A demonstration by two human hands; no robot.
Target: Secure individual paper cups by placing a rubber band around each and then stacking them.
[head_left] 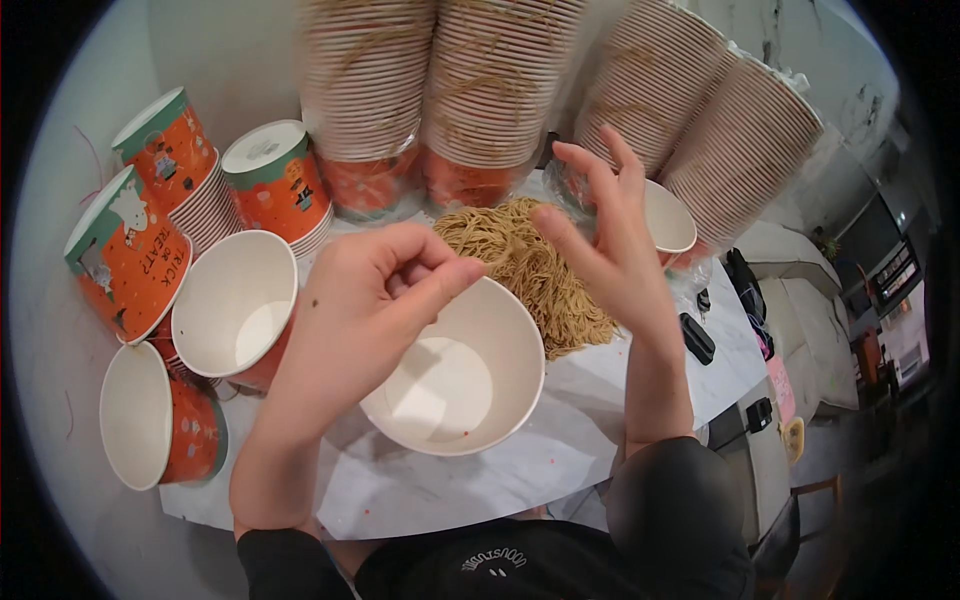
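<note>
A wide white-lined paper bucket (pixel 470 375) stands upright on the table in front of me, with a few tiny red specks in and around it. My left hand (pixel 375 300) is over its left and far rim. The fingers are curled and the thumb presses toward them; whatever lies in that pinch is too small or hidden to make out. Beyond the bucket lies a heap of tan stringy strands (pixel 535 275), and I cannot tell their material. Just right of the heap, my right hand (pixel 615 240) is raised with fingers apart, holding nothing.
Orange and green printed buckets (pixel 130 260) crowd the left side, some stacked, with an open one (pixel 235 305) nearest my left arm. Tall plastic-wrapped bucket stacks (pixel 500 90) line the back. A small white cup (pixel 668 220) and black case (pixel 697 338) are at right; a sofa (pixel 800 300) stands beyond.
</note>
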